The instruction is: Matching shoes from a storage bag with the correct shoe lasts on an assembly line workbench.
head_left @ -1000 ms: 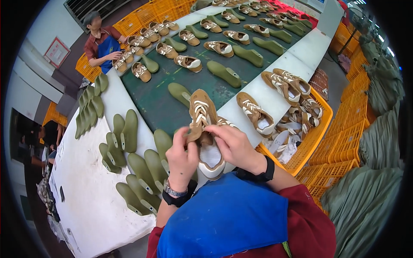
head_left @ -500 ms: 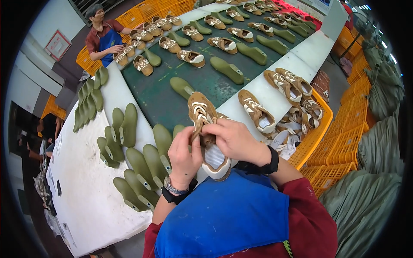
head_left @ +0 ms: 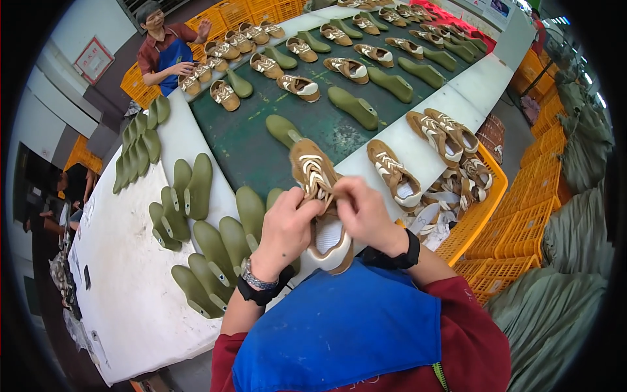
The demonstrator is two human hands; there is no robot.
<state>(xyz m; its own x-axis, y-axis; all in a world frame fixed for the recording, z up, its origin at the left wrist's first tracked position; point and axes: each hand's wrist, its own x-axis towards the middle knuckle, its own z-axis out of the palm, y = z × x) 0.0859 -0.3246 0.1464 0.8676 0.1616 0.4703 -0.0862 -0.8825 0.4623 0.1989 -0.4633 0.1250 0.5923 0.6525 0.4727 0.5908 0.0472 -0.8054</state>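
Observation:
A brown and white sneaker (head_left: 307, 157) is held in front of my blue apron, its toe pointing away and its white heel toward me. My left hand (head_left: 286, 228) is closed beside the shoe's opening, thumb and finger pinching the lace. Across from it, my right hand (head_left: 367, 214) also pinches the lace at the top of the lacing. The fingers hide the lace ends and part of the tongue. Inside the shoe a pale striped insole shows. Just beyond the toe, a green shoe last (head_left: 283, 129) lies on the green belt (head_left: 245, 153).
More green lasts (head_left: 212, 245) stand on the white table (head_left: 124, 261) at left. Finished-looking sneakers (head_left: 394, 171) sit on the right ledge, beside a yellow crate (head_left: 498, 189) full of shoes. A co-worker (head_left: 163, 52) stands at the far left. Stacked yellow crates (head_left: 522, 228) line the right.
My right hand has lifted and shifted slightly right, drawing on the lace, while the left stays at the shoe. The co-worker has raised one hand. The view has shifted slightly.

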